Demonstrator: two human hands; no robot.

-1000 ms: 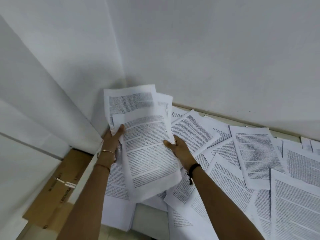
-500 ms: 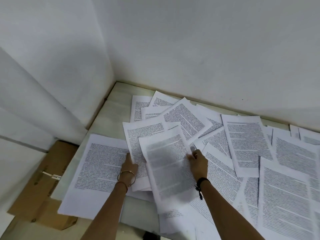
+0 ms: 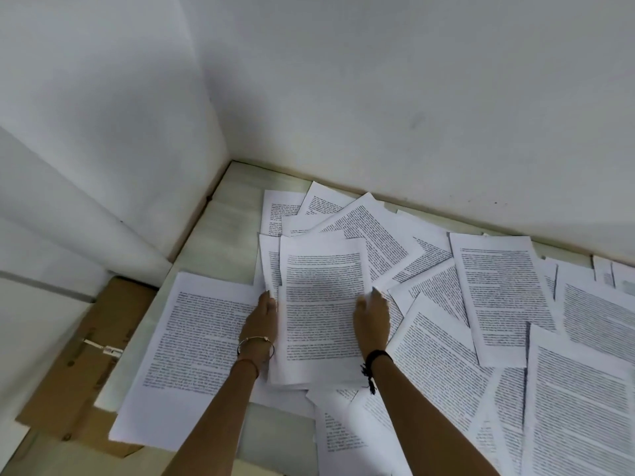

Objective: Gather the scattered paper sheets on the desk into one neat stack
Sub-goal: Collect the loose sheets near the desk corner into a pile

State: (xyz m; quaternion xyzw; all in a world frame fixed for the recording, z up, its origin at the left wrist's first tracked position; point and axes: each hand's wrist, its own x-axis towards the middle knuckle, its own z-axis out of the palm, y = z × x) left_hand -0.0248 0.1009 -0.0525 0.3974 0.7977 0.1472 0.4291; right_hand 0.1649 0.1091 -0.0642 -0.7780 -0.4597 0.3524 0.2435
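Fingers [image 3: 267, 299] of the left hand [image 3: 259, 326] and right hand [image 3: 372, 321] clasp the side edges of the stack [image 3: 323, 304]. 1 second ago it was raised toward the wall [image 3: 378, 97]; now it lies at frame centre on the bench [image 3: 237, 235], squared. Many loose sheets [image 3: 498, 297] at right await gathering.

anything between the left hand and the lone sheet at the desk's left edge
Nothing visible: the left hand, holding the small bundle of white printed sheets, sits right beside the lone white printed sheet.
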